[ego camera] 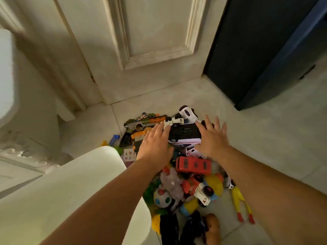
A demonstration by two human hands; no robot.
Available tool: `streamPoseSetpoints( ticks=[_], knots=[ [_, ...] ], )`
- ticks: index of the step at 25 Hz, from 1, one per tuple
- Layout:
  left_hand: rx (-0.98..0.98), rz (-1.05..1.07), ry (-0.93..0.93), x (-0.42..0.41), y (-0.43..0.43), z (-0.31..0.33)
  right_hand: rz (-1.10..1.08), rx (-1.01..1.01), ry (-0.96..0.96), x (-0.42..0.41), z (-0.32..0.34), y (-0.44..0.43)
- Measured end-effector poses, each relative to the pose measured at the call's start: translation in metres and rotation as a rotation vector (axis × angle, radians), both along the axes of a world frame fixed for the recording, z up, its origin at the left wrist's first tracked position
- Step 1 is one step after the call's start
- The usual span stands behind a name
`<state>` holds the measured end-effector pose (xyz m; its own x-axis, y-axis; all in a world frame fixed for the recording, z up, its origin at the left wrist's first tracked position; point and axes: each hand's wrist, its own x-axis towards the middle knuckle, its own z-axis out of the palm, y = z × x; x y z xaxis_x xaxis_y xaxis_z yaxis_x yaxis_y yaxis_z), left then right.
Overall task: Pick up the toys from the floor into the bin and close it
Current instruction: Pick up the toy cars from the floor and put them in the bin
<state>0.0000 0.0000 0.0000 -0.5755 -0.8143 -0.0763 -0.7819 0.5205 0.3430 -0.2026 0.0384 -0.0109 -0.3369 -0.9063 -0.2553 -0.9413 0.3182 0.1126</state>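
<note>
A heap of toys lies on the tiled floor. At its far end a black and white toy car (184,134) sits between my hands. My left hand (155,142) lies flat, fingers straight, against the car's left side. My right hand (211,138) is spread with straight fingers against its right side. Nearer me lie a red toy bus (193,165), a grey plush animal (172,184), a spotted ball (161,198) and a yellow rubber chicken (238,198). A toy gun (141,123) lies at the far left of the heap. No bin is in view.
A white padded edge (74,188) fills the lower left beside my left arm. A pale panelled door (150,41) stands behind the heap, a dark blue cabinet (261,50) to the right. Bare floor tiles (276,138) spread on the right.
</note>
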Motion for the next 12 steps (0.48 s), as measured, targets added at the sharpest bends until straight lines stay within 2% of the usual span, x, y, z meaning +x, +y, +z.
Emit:
streamPoseSetpoints(
  ticks=[2, 6, 12],
  knots=[
    [0.067, 0.031, 0.013, -0.011, -0.009, -0.009, 0.058, 0.115, 0.069, -0.008, -0.007, -0.018],
    [0.157, 0.024, 0.003, -0.018, -0.014, -0.017, 0.041, 0.212, -0.019, -0.017, -0.012, -0.045],
    [0.175, 0.121, 0.074, -0.002, -0.018, 0.008, 0.117, 0.003, -0.015, -0.013, 0.021, -0.029]
  ],
)
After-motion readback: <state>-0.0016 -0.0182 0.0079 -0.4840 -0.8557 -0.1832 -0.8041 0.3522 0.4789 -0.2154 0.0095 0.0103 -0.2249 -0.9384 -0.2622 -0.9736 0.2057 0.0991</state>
